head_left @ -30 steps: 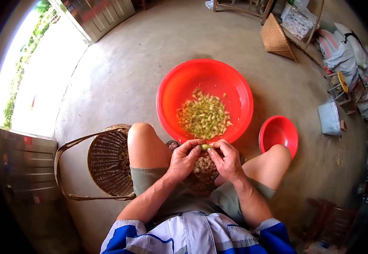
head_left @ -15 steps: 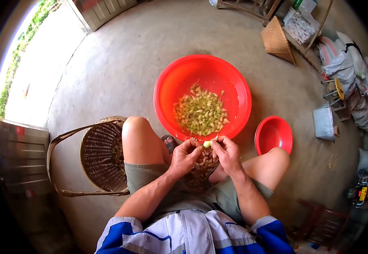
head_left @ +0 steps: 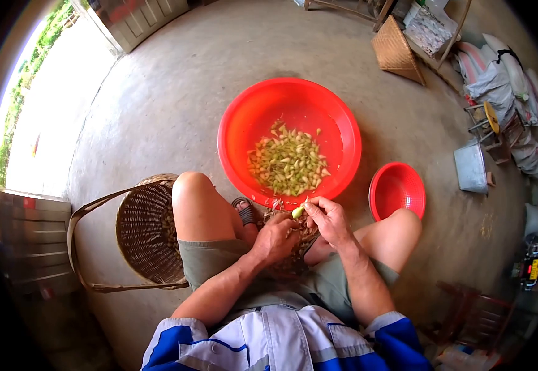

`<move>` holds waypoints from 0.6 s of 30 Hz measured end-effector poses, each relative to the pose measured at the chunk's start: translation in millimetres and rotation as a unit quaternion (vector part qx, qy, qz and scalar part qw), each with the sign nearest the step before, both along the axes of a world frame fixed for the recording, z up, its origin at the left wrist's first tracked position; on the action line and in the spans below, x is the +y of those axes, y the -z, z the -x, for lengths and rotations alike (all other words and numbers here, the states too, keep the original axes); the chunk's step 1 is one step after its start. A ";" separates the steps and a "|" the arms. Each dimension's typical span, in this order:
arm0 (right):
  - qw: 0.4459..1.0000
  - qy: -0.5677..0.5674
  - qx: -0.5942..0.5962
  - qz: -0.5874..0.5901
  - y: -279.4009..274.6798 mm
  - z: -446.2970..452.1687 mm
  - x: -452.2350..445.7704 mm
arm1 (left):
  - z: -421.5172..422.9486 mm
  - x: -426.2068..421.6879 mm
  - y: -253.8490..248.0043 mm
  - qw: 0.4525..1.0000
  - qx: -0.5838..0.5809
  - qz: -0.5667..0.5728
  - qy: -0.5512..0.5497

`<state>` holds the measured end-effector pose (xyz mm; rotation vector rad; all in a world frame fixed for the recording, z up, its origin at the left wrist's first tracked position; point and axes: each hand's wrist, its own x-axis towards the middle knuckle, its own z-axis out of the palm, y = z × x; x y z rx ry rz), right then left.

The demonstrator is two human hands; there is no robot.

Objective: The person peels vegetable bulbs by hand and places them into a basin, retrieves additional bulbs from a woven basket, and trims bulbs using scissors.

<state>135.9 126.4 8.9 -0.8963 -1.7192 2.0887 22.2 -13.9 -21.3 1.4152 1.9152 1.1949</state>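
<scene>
My right hand (head_left: 329,221) is closed, pinching a pale-green, teardrop-shaped bulb (head_left: 298,212) that looks like a peeled shallot. Just left of it and slightly lower, my left hand (head_left: 275,238) has its fingers curled in; anything inside them is hidden. Beyond both hands sits a large red basin (head_left: 337,114) with many similar yellow-green bulbs (head_left: 288,162) in it. Dry brown skins (head_left: 290,256) lie in a heap below my hands, between my feet.
Beside my left knee a tall-handled wicker basket (head_left: 145,232) leans, holding small bulbs. A smaller red basket (head_left: 399,193) stands by my right knee. Farther right are a metal bucket (head_left: 472,167), sacks (head_left: 488,77) and a woven scoop (head_left: 397,52). Concrete floor (head_left: 176,93) surrounds me.
My left hand has drawn down and away from the bulb, its fingers curling. My right hand keeps the bulb, which is now tilted. The view has shifted slightly.
</scene>
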 end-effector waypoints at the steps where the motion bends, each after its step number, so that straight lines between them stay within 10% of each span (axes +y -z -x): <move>1: 1.000 -0.004 -0.001 -0.012 -1.5 -0.5 0.5 | 3.8 2.2 -16.9 0.997 -0.050 0.026 -0.051; 4: 0.999 -0.007 -0.003 -0.035 -5.0 -1.0 0.8 | 7.6 8.0 -14.1 0.903 -0.410 0.038 -0.127; 18: 0.997 0.056 0.042 0.029 -13.3 0.7 -4.7 | 19.2 1.8 -26.0 0.718 -0.695 0.031 -0.015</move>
